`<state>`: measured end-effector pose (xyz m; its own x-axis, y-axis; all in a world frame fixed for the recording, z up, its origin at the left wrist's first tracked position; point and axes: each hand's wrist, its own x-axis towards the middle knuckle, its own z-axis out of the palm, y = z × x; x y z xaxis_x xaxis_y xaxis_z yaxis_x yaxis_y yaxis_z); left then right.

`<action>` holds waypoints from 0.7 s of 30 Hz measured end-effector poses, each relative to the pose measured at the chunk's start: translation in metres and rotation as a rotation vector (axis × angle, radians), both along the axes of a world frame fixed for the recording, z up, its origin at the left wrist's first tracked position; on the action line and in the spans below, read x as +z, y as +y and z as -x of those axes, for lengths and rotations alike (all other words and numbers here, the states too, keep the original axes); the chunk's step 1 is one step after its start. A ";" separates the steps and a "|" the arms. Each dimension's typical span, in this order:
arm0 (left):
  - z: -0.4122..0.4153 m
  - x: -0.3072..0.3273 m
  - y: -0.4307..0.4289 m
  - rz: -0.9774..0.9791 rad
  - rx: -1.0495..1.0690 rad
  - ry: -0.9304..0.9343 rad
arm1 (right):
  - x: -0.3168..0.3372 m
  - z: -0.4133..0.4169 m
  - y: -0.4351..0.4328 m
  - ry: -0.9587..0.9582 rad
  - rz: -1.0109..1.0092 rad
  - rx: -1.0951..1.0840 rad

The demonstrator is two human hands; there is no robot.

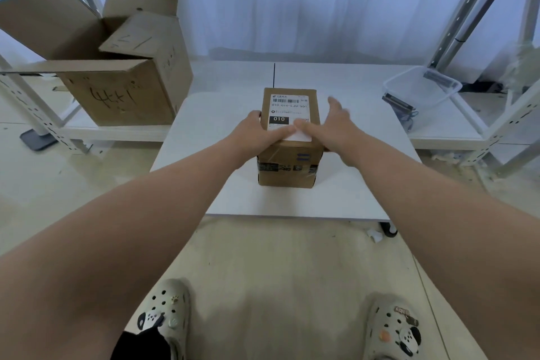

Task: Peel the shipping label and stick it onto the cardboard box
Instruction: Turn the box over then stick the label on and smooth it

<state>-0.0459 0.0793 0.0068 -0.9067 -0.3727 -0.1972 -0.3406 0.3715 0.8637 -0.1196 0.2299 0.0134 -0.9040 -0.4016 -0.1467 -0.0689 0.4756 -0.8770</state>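
A small taped cardboard box (286, 166) stands in the middle of the white table (336, 193). A white shipping label (288, 109) with a barcode and a black "010" patch lies flat on the box's top. My left hand (261, 131) rests on the box's left top edge, thumb stretched across the label's near end. My right hand (330, 128) lies at the right side, fingers spread, thumb pressing on the label's near end. Neither hand holds anything.
A large open cardboard box (117, 67) with handwriting sits on a low shelf at the left. A clear plastic tub (420, 90) stands at the right on another white shelf. Metal rack posts rise on both sides. My feet in clogs stand on the floor below.
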 end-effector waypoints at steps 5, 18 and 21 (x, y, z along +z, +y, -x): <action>-0.006 0.002 -0.024 -0.244 -0.230 -0.053 | -0.004 0.003 0.003 -0.253 0.116 0.124; 0.007 0.003 -0.004 -0.224 0.104 -0.112 | -0.011 -0.001 -0.020 -0.153 0.015 -0.090; 0.013 -0.004 0.002 -0.171 0.124 -0.031 | -0.016 0.003 -0.025 -0.055 -0.047 -0.135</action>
